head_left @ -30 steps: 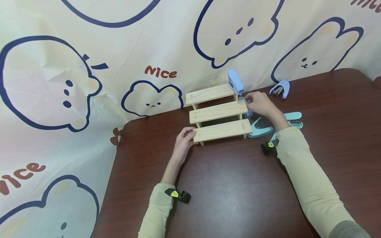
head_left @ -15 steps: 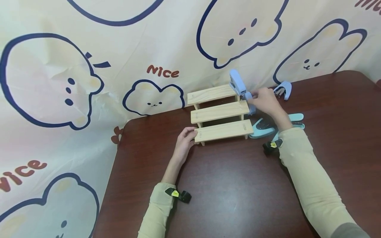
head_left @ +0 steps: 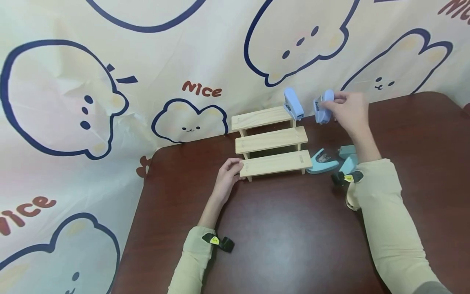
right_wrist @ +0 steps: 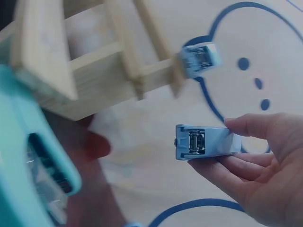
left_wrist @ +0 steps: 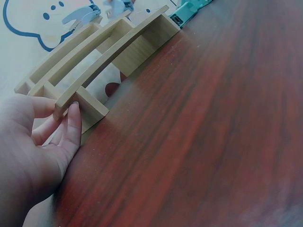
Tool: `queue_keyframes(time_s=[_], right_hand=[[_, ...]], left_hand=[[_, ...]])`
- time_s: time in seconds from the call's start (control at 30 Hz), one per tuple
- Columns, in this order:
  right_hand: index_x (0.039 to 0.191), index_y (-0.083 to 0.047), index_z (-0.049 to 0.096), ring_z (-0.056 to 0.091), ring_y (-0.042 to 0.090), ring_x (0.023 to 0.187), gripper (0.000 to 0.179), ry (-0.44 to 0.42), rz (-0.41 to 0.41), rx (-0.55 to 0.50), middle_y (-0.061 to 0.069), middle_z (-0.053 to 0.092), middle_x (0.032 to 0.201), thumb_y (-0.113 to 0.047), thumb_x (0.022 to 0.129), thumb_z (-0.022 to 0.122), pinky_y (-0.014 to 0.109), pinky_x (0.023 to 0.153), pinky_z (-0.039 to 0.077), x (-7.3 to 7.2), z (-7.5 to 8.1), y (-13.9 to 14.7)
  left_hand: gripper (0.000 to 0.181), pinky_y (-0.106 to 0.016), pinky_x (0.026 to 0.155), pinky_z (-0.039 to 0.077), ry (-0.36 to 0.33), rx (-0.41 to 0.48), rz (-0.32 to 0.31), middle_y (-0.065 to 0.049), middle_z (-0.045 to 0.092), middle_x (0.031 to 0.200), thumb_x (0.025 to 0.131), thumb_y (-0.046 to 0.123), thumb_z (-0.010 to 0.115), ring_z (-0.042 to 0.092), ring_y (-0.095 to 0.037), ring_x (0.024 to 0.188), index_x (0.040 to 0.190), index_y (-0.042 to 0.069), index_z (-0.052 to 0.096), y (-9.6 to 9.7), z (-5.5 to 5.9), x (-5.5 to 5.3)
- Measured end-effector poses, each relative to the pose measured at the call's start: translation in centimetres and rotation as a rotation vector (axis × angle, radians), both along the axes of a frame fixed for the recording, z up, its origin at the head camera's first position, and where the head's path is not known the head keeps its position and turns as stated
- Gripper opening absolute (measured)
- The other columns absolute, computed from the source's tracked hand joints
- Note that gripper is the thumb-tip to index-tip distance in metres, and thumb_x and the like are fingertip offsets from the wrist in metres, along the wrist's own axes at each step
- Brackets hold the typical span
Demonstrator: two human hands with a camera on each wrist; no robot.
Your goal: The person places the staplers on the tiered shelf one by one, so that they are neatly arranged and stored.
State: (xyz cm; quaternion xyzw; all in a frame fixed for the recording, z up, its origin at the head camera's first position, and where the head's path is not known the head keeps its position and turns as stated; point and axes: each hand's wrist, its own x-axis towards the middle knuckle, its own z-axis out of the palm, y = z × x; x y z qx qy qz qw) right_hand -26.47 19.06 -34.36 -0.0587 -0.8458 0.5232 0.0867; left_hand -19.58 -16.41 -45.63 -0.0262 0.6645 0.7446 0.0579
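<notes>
A three-step wooden rack (head_left: 271, 141) stands on the table against the patterned backdrop. My left hand (head_left: 225, 179) pinches the left end of its lowest step, thumb and fingers on the board (left_wrist: 113, 52). My right hand (head_left: 350, 110) holds a blue stapler (head_left: 323, 107) in the air, right of the top step. In the right wrist view, thumb and fingers grip that stapler (right_wrist: 208, 141) from both sides. Another blue stapler (head_left: 293, 104) sits on the right end of the top step. Beside the lowest step lies a teal stapler (head_left: 323, 163), its arms spread.
More teal stapler parts (head_left: 348, 157) show by my right wrist, partly covered. A cream-coloured thing (head_left: 352, 198) peeks out beside the right sleeve. The cloth backdrop (head_left: 147, 61) rises directly behind the rack and the table (head_left: 279, 237).
My right hand has lifted the blue stapler from beside the rack, up and to the right. The left hand keeps its hold on the lowest step. The rack stays in place.
</notes>
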Motion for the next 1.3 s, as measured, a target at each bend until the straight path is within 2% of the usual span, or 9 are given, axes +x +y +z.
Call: queue_keyframes(time_s=[0.13,0.27,0.37,0.53,0.7,0.83,1.0,1.13,1.3], right_hand=[[0.143,-0.001,0.060,0.065,0.029,0.123,0.058,0.044,-0.044,-0.077,0.021,0.063,0.138,-0.034,0.097,0.073,0.022,0.092,0.057,0.2,1.7,0.1],[0.141,-0.004,0.063,0.068,0.021,0.119,0.056,0.099,-0.049,-0.201,0.016,0.065,0.137,-0.029,0.094,0.078,0.015,0.082,0.056,0.7,3.1,-0.5],[0.139,-0.003,0.065,0.069,0.019,0.116,0.053,0.141,-0.046,-0.324,0.013,0.067,0.134,-0.022,0.092,0.080,0.014,0.077,0.057,1.4,4.0,-1.1],[0.132,-0.002,0.069,0.072,0.018,0.111,0.049,0.210,-0.056,-0.495,0.009,0.072,0.125,-0.016,0.088,0.084,0.018,0.074,0.058,2.5,4.9,-2.3],[0.128,-0.001,0.072,0.074,0.013,0.101,0.046,0.249,-0.036,-0.565,0.006,0.076,0.115,-0.015,0.086,0.085,0.018,0.073,0.059,2.9,5.3,-4.1],[0.127,-0.001,0.072,0.074,0.016,0.105,0.046,0.261,-0.021,-0.640,0.007,0.076,0.116,-0.014,0.086,0.086,0.020,0.074,0.060,2.9,5.6,-5.3],[0.123,-0.003,0.075,0.074,0.018,0.106,0.041,0.271,-0.030,-0.682,0.007,0.077,0.113,-0.015,0.086,0.086,0.023,0.077,0.061,2.7,5.6,-6.2],[0.118,-0.004,0.077,0.075,0.018,0.102,0.035,0.303,-0.012,-0.745,0.007,0.078,0.107,-0.012,0.085,0.086,0.023,0.075,0.062,2.1,5.7,-6.5],[0.114,-0.002,0.078,0.075,0.018,0.099,0.031,0.338,0.031,-0.772,0.006,0.079,0.101,-0.011,0.085,0.086,0.024,0.074,0.062,1.3,6.1,-6.9]], left_hand=[[0.021,-0.025,0.072,0.055,0.011,0.011,-0.002,-0.009,0.062,0.112,0.103,0.009,0.060,0.061,-0.016,0.088,0.120,-0.002,0.060,0.0,0.0,-0.1],[0.019,-0.025,0.072,0.055,0.013,0.019,0.012,-0.008,0.062,0.110,0.103,0.008,0.060,0.061,-0.016,0.087,0.119,-0.002,0.060,0.1,0.2,-0.2],[0.019,-0.025,0.071,0.055,0.011,0.006,0.018,-0.009,0.062,0.110,0.102,0.007,0.060,0.062,-0.016,0.084,0.119,-0.003,0.060,0.0,0.4,-0.3],[0.024,-0.026,0.072,0.056,0.015,-0.040,-0.007,-0.012,0.063,0.114,0.103,0.012,0.061,0.063,-0.016,0.084,0.122,-0.003,0.060,-0.2,0.6,-0.5],[0.023,-0.026,0.071,0.055,0.006,-0.053,0.005,-0.013,0.065,0.113,0.103,0.012,0.061,0.062,-0.016,0.084,0.121,-0.003,0.061,-0.4,0.5,-0.3],[0.023,-0.026,0.072,0.055,0.000,-0.047,0.013,-0.012,0.065,0.113,0.103,0.012,0.060,0.062,-0.016,0.085,0.121,-0.002,0.061,-0.4,0.2,0.1],[0.024,-0.025,0.071,0.055,-0.002,-0.044,0.009,-0.011,0.066,0.110,0.103,0.012,0.060,0.062,-0.015,0.084,0.120,-0.004,0.061,0.0,-0.5,0.6],[0.024,-0.025,0.070,0.055,0.005,-0.056,0.019,-0.010,0.066,0.107,0.102,0.012,0.061,0.062,-0.015,0.083,0.119,-0.005,0.061,0.2,-0.4,0.5],[0.023,-0.025,0.068,0.054,0.010,-0.053,0.032,-0.008,0.065,0.107,0.102,0.011,0.060,0.062,-0.015,0.080,0.118,-0.005,0.061,0.1,-0.1,0.1]])
